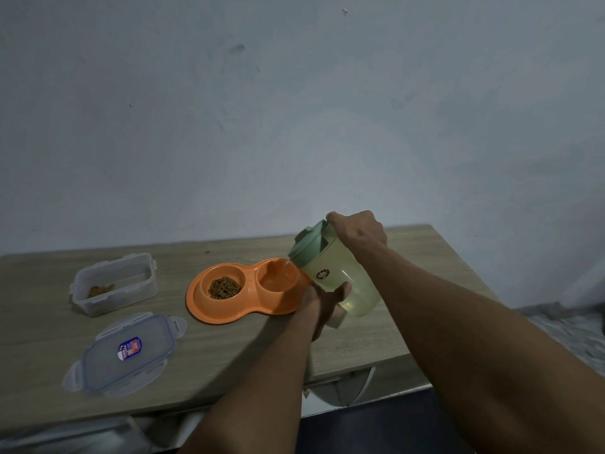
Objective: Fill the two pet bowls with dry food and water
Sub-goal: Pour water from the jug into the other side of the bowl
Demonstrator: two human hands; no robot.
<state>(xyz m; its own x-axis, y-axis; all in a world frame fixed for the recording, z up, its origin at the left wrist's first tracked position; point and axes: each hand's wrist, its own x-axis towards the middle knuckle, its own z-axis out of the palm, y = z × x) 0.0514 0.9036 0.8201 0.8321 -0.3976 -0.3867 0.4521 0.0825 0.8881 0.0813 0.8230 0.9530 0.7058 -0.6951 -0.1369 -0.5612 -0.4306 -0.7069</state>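
An orange double pet bowl (203, 304) lies on the wooden table. Its left cup holds brown dry food (224, 287). Its right cup (278, 279) has water in it. A pale green jug with a green lid (340, 276) is tilted over the right cup, and a thin stream of water runs from its spout. My right hand (358, 229) grips the jug at the top by the handle. My left hand (327, 306) holds the jug's lower side, thumb up against its wall.
A clear plastic container (114, 283) with a little dry food stands at the left. Its clear lid with a blue label (127, 353) lies flat in front of it. The table's front edge (360, 367) runs near my forearms. A wall rises behind.
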